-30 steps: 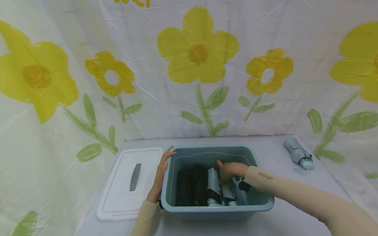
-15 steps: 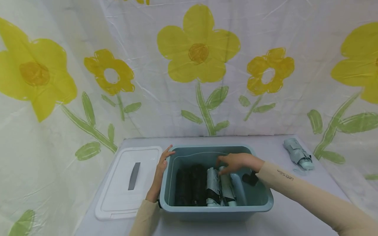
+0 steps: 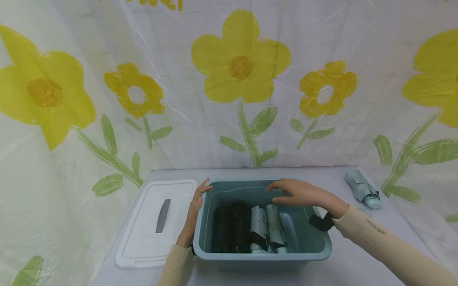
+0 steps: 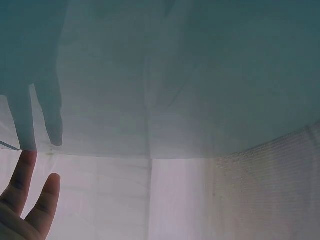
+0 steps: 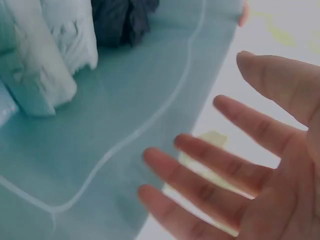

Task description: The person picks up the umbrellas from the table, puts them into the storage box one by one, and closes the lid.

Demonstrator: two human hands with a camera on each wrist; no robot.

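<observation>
A blue-green plastic bin (image 3: 264, 257) stands in the middle of the table. My left hand (image 3: 195, 201) rests along its left wall, fingers extended at the rim; in the left wrist view two of its fingers (image 4: 48, 205) show beside the bin wall. Above the bin's right part hovers my right hand (image 3: 304, 194), holding nothing, its fingers spread in the right wrist view. Below it lie two pale green rolled bundles like folded umbrellas, the left one (image 3: 258, 226) beside the right one (image 3: 274, 226). Dark rolled bundles (image 3: 240, 228) fill the bin's left part.
Another pale green folded umbrella-like bundle (image 3: 363, 190) lies on the table at the back right. To the bin's left is a white lid (image 3: 143, 222) with a grey handle (image 3: 163, 215). A flower-painted sheet (image 3: 200, 131) hangs behind the table.
My right hand has let go of the right pale green bundle and risen up and right out of the bin. The left hand stays at the left wall.
</observation>
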